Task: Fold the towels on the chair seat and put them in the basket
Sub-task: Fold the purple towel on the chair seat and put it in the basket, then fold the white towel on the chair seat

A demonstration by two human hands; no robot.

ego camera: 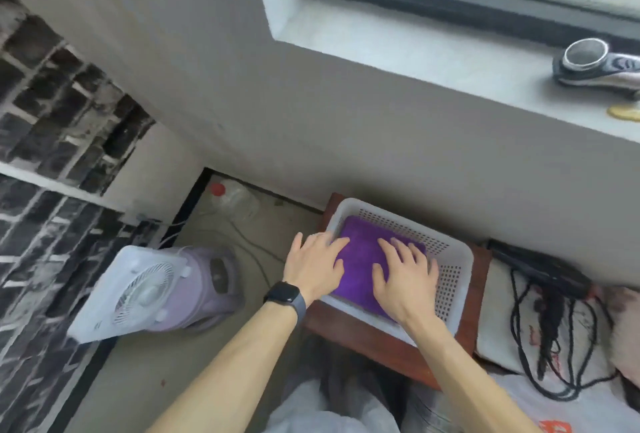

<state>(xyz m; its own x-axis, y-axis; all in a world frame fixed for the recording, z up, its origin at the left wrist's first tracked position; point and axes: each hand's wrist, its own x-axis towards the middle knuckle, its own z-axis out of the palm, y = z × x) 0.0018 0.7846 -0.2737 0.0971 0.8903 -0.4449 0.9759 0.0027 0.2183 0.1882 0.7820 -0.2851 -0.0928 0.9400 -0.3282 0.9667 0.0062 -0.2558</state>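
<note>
A folded purple towel [360,252] lies flat inside a white perforated plastic basket [450,270]. The basket stands on a dark red wooden chair seat [381,346] against the wall. My left hand [317,266], with a dark watch on its wrist, rests with straight fingers on the towel's left edge and the basket's rim. Spread flat, my right hand [403,275] presses on the right part of the towel. No other towel shows on the seat.
A white and lilac box fan [152,290] lies on the floor to the left, with a red-capped plastic bottle [232,198] and cables behind it. Right of the chair lie black cords [543,328] on white cloth. A windowsill [450,62] above holds a grey device.
</note>
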